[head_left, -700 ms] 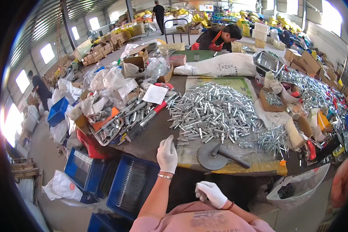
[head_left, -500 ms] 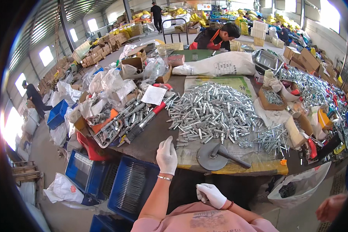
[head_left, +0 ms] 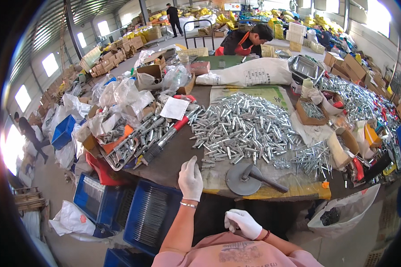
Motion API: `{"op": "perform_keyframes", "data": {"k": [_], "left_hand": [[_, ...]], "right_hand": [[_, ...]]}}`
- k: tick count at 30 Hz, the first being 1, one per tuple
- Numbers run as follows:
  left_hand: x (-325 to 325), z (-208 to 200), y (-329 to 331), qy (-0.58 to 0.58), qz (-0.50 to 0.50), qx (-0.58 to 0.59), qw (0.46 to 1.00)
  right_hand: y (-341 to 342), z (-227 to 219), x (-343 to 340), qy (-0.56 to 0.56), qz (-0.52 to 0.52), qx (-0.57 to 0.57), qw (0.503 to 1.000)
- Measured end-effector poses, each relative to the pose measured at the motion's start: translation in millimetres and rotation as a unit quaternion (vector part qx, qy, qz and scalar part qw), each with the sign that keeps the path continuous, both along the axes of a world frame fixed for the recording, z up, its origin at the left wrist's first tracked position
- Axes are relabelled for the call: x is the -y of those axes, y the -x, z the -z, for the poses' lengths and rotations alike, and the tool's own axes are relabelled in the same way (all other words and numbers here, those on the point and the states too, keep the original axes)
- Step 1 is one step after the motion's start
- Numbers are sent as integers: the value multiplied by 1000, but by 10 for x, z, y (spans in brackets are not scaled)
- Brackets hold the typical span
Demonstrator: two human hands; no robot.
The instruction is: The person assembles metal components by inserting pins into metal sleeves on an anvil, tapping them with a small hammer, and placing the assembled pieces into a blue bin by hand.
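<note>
My left hand (head_left: 191, 180), in a white glove, rests at the table's near edge. Its fingers are stretched upward, and nothing shows in it. My right hand (head_left: 243, 224), also gloved in white, is held close to my body below the edge, with the fingers curled in and no object showing. Beyond them on the table lies a wide heap of silvery metal sleeves (head_left: 245, 127). Nearest between the hands and the heap is a grey round metal plate (head_left: 243, 180) with a hammer-like tool (head_left: 267, 180) lying across it.
Long metal bolts (head_left: 314, 159) lie right of the heap. At left are mixed tools and parts (head_left: 151, 142) with plastic bags (head_left: 120, 95). Blue crates of metal rods (head_left: 149, 216) stand below the table; an open white sack (head_left: 343, 213) is at right. A co-worker (head_left: 245, 42) bends over the far end.
Both my hands keep their pose. The view shifts slightly. A bare hand at the lower right has left the picture, and the person walking at far left has moved on.
</note>
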State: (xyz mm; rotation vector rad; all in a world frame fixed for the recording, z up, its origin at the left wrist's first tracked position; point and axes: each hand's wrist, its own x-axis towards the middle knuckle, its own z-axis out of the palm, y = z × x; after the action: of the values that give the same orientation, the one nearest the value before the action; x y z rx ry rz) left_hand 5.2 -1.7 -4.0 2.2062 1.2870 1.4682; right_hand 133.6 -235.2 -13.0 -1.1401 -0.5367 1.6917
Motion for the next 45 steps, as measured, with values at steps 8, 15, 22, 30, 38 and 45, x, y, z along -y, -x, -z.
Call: {"op": "perform_keyframes", "data": {"k": [8, 15, 22, 30, 38, 45], "left_hand": [[-36, -45, 28, 2, 9, -25, 1000], [-63, -2, -90, -9, 16, -22, 1000], [-70, 2, 8, -7, 25, -22, 999], [-54, 88, 39, 38, 22, -10, 999], [-116, 143, 23, 20, 36, 2, 999], [-97, -529, 347, 237, 143, 275, 920]], "right_hand": [[-336, -573, 8, -80, 29, 119, 989], [-389, -520, 49, -74, 42, 106, 991], [-101, -146, -31, 22, -13, 63, 998], [3, 88, 24, 56, -40, 76, 995], [-41, -35, 11, 39, -35, 67, 996], [-564, -902, 201, -178, 96, 118, 972]]}}
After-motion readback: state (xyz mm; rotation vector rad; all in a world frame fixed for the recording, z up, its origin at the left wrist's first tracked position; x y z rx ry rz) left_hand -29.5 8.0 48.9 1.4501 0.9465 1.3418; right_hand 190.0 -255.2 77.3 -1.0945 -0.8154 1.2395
